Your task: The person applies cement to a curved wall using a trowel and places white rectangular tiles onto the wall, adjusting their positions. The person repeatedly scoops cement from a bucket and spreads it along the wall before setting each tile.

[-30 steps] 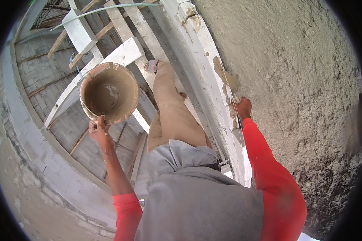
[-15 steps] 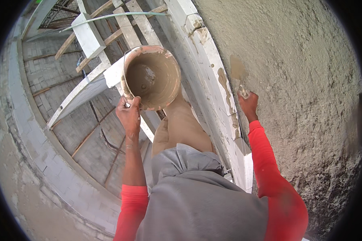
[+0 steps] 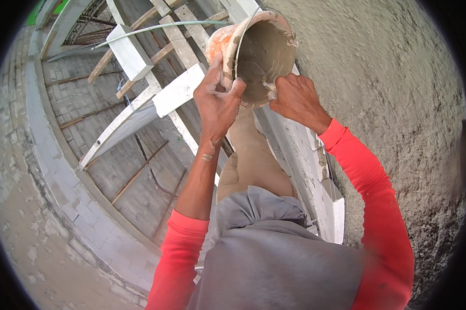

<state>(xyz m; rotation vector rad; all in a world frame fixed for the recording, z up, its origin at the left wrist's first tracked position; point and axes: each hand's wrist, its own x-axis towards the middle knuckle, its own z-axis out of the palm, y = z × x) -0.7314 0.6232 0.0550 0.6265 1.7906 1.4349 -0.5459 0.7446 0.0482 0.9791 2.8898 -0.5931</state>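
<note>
An orange bucket, its rim and inside caked with wet grey-brown mortar, is tilted with its mouth toward the right. My left hand is closed on the bucket's near left rim, thumb and fingers at its edge. At the bucket's right rim my right hand is closed round the handle of a trowel. The trowel's front end reaches into the bucket, and most of the tool is hidden by my fist and the mortar.
A rough plastered wall rises on the right, with a white ledge along it. To the left are a white beam, wooden battens, a pale green rod and a lower block-edged surface.
My right hand has moved from the wall left to the bucket, bringing the trowel inside it. My left hand has carried the bucket up and right and tipped it rightward.
</note>
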